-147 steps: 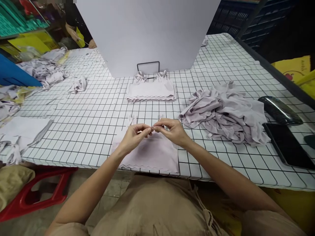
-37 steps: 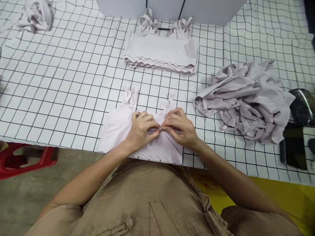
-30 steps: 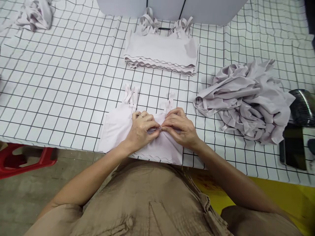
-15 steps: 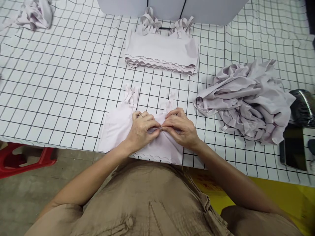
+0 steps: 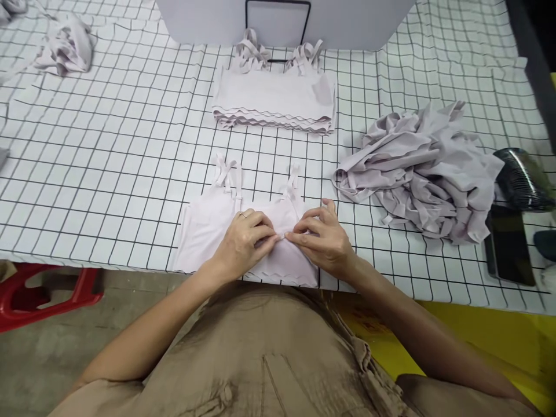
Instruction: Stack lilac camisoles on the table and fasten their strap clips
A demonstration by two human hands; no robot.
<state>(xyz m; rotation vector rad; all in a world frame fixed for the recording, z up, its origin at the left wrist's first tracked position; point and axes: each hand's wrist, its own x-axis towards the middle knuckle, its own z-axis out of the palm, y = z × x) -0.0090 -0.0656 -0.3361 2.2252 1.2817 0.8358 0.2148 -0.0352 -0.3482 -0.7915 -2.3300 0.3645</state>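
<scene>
A pale pinkish camisole top point(image 5: 204, 226) with thin straps and a wavy hem lies flat at the table's front edge, straps pointing away from me. My left hand point(image 5: 245, 240) rests over its middle, thumb and forefinger pinched together at the cloth. Opposite it, my right hand point(image 5: 324, 237) pinches at the same spot, other fingers loosely curled. The fingertips of both hands almost meet around a tiny pale bit on the top's front, too small to name. Farther back lies a neat stack of matching tops point(image 5: 273, 95), their straps bunched at the far side.
A loose heap of similar garments point(image 5: 425, 168) lies to the right, beside a black phone point(image 5: 508, 246) and a dark, shiny ribbed object point(image 5: 523, 179). More crumpled cloth point(image 5: 65, 46) is at the far left. A grey box-like panel point(image 5: 208, 23) stands behind the stack. A red stool point(image 5: 52, 295) is below left.
The view has shifted slightly. The cloth under my fingertips looks flatter, less bunched than before. Both hands still pinch at the top's middle, and my right fingers are a little more spread.
</scene>
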